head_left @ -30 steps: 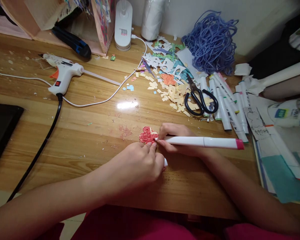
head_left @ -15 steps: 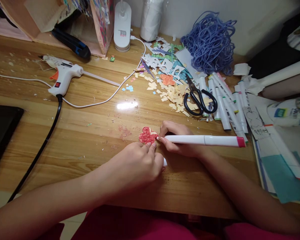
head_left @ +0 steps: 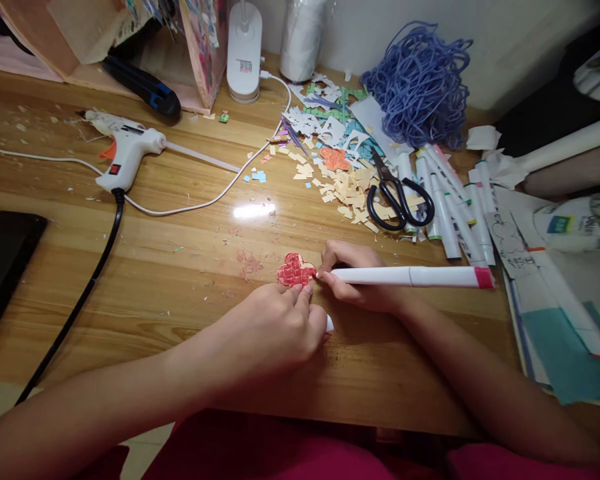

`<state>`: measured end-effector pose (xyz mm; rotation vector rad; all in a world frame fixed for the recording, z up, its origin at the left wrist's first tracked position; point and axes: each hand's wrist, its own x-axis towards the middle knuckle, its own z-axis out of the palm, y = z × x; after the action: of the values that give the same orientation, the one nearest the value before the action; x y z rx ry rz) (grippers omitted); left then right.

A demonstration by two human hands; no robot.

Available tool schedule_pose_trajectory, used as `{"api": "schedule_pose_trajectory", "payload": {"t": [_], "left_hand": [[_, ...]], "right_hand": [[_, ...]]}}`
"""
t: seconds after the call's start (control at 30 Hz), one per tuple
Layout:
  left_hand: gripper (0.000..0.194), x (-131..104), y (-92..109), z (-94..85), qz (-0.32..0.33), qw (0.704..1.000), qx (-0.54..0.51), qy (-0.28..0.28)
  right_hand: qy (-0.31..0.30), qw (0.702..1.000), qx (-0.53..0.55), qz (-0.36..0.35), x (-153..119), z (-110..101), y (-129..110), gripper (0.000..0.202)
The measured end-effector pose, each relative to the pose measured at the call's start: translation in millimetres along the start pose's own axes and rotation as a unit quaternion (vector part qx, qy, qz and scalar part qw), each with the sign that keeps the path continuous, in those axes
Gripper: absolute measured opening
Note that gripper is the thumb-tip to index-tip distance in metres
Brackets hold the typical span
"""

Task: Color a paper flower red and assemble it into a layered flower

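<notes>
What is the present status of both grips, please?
Left grip on red flower cutout. Right grip holds white marker, tip by cutout's right edge. Scissors lie beyond, apart from both.

Red flower cutout (head_left: 293,269) partly behind left grip (head_left: 285,321)

From here, the marker (head_left: 410,277) in the right grip (head_left: 353,256) looks like smooth white plastic. Beneath that grip, the table (head_left: 180,267) is glossy wood; beyond it lie matt paper scraps (head_left: 353,187) and dull metal-bladed scissors (head_left: 387,177).
</notes>
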<state>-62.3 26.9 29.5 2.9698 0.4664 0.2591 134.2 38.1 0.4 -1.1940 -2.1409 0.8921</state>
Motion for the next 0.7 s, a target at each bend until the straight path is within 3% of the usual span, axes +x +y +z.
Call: {"api": "schedule_pose_trajectory", "payload": {"t": [0.7], "left_hand": [[0.021,1.0,-0.6,-2.6,-0.002,1.0,-0.008,0.01]], "right_hand": [[-0.007,1.0,0.003,-0.012,-0.3,-0.1,-0.9,0.01]]}}
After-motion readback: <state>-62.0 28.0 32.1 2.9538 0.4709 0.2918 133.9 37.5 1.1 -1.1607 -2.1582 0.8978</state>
